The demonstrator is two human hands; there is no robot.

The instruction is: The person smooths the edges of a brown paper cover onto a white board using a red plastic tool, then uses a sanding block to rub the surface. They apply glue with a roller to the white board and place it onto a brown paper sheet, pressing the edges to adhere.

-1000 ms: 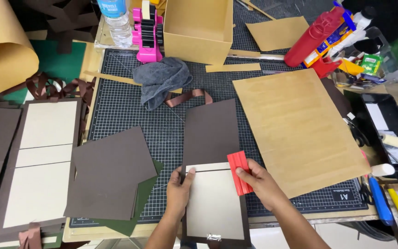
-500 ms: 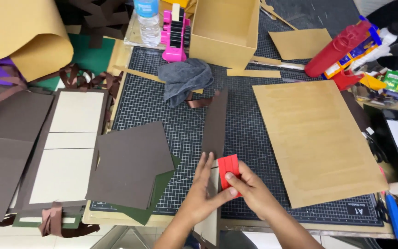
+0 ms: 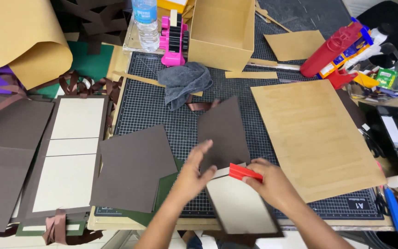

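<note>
Brown board cover (image 3: 229,161) on cutting mat (image 3: 148,110), between both hands, long axis near-to-far, tilted slightly left. Left hand (image 3: 194,173) open, fingers spread on cover. Right hand (image 3: 270,184) gripping red scraper (image 3: 245,172).

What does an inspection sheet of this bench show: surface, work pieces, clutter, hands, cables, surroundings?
Surface: dark gridded cutting mat, largely covered.
Job's things: brown-covered board, pale inner face showing; red scraper on its fold.
Clutter: grey cloth, kraft sheet, open cardboard box, water bottle, pink tool, loose brown sheet.
Hands: left hand on the board, fingers spread; right hand grips the scraper.
Cables: nothing seen.
Surroundings: brown ribbons, covered panels at left.
</note>
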